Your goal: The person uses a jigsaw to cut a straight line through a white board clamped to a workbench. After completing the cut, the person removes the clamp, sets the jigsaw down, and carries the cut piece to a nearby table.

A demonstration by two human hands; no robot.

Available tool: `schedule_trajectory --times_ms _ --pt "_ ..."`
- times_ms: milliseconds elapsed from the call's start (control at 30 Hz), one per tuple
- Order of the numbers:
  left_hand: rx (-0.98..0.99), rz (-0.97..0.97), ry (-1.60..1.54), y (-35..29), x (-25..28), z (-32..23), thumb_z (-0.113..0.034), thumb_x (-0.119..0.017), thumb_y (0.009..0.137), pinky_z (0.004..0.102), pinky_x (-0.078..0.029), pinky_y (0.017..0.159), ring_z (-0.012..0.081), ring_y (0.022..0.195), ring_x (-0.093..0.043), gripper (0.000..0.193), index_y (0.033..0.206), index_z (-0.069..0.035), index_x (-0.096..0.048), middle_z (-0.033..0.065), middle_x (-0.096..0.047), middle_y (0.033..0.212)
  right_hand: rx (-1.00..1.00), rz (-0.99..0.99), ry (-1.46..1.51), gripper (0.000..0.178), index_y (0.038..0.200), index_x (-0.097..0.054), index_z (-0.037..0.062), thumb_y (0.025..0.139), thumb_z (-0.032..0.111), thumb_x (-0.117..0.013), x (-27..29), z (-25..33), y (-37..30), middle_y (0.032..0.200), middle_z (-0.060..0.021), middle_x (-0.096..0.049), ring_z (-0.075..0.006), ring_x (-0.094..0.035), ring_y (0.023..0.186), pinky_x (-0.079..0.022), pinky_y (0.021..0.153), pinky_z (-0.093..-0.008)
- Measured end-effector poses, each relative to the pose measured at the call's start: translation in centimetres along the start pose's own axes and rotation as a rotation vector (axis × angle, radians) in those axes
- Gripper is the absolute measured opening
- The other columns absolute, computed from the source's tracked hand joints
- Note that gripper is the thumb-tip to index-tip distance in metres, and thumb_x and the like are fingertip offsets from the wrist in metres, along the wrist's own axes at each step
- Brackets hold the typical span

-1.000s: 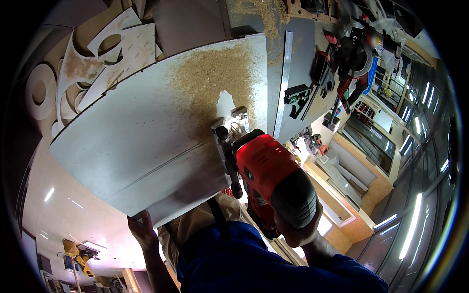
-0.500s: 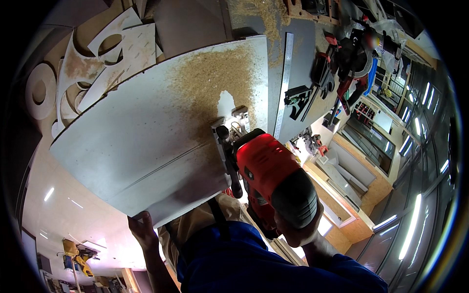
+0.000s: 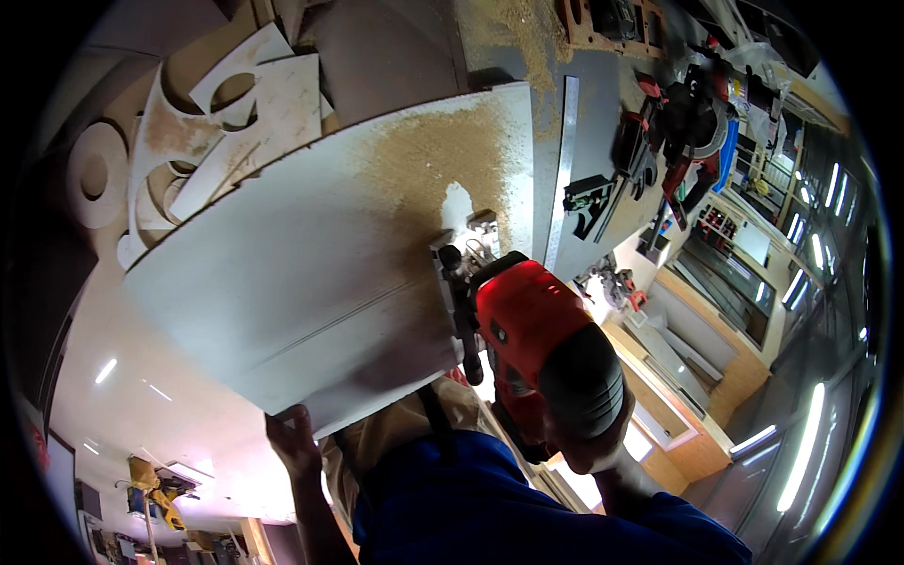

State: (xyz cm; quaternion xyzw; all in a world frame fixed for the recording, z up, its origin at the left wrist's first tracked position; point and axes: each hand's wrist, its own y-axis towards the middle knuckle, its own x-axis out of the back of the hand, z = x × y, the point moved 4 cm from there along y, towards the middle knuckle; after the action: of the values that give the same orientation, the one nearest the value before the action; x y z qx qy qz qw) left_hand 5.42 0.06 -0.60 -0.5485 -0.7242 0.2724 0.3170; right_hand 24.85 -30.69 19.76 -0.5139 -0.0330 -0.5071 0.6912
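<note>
Left hand (image 3: 292,441) gripping the panel's (image 3: 311,282) near edge, right hand (image 3: 603,452) wrapped round the red saw (image 3: 532,344), fingers probably closed, mostly hidden, sawdust (image 3: 443,160) far right.

Around you is a workshop: the pale glossy floor (image 3: 160,395) mirrors ceiling lights. Offcut boards with round holes (image 3: 188,141) lie stacked at upper left. To your right a grey counter (image 3: 603,122) dusted with sawdust carries a long steel ruler (image 3: 563,169) and clamps (image 3: 650,151); beyond stand wooden cabinets (image 3: 725,348) and bright strip lights (image 3: 800,443).
</note>
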Motion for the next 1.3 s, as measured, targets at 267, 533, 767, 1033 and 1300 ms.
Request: schedule_trajectory --times_ms 267,533,767,1033,1300 --pt "-0.060 -0.051 -0.048 -0.2 -0.9 -1.1 -0.004 -0.063 0.093 0.0321 -0.047 0.086 0.0178 0.094 -0.058 0.027 0.118 0.001 -0.055 0.0087 -0.064 0.101 0.082 -0.042 0.381 0.075 0.144 -0.035 -0.0058 0.077 0.006 -0.065 -0.3 0.8 0.5 0.125 -0.0204 -0.060 -0.0269 -0.059 0.117 -0.044 0.101 -0.0375" --pt "-0.148 -0.047 0.013 1.7 -1.2 1.5 -0.012 -0.065 0.090 0.0370 -0.048 0.089 0.0256 0.100 -0.062 0.038 0.124 0.003 -0.056 0.0147 -0.066 0.109 0.312 -0.017 0.436 0.071 0.143 -0.040 -0.0028 0.075 0.004 -0.058 -0.5 -1.5 0.7 0.115 -0.0155 -0.066 -0.0229 -0.064 0.107 -0.048 0.095 -0.0327" --pt "-0.183 -0.081 0.045 2.0 -1.0 1.6 -0.022 -0.068 0.090 0.0395 -0.050 0.087 0.0298 0.096 -0.065 0.037 0.113 0.005 -0.061 0.0173 -0.069 0.104 0.411 -0.164 0.392 0.066 0.139 -0.046 0.0012 0.078 0.009 -0.066 -0.5 -2.0 -0.7 0.115 -0.0177 -0.068 -0.0276 -0.066 0.109 -0.050 0.094 -0.0359" --pt "-0.225 -0.109 0.094 2.1 -0.6 2.2 -0.025 -0.068 0.090 0.0392 -0.051 0.082 0.0279 0.092 -0.067 0.035 0.106 0.005 -0.063 0.0180 -0.070 0.097 0.389 -0.146 0.217 0.060 0.134 -0.050 0.0024 0.079 0.013 -0.071 0.5 -0.2 -1.6 0.111 -0.0192 -0.069 -0.0315 -0.067 0.106 -0.052 0.090 -0.0385" --pt "-0.240 -0.109 0.027 1.7 -0.3 3.7 -0.024 -0.069 0.090 0.0375 -0.053 0.076 0.0258 0.086 -0.068 0.035 0.106 0.005 -0.059 0.0177 -0.070 0.096 0.322 -0.098 0.251 0.053 0.129 -0.055 0.0047 0.079 0.013 -0.070 0.6 -1.0 -2.3 0.108 -0.0195 -0.070 -0.0339 -0.068 0.103 -0.052 0.088 -0.0392"
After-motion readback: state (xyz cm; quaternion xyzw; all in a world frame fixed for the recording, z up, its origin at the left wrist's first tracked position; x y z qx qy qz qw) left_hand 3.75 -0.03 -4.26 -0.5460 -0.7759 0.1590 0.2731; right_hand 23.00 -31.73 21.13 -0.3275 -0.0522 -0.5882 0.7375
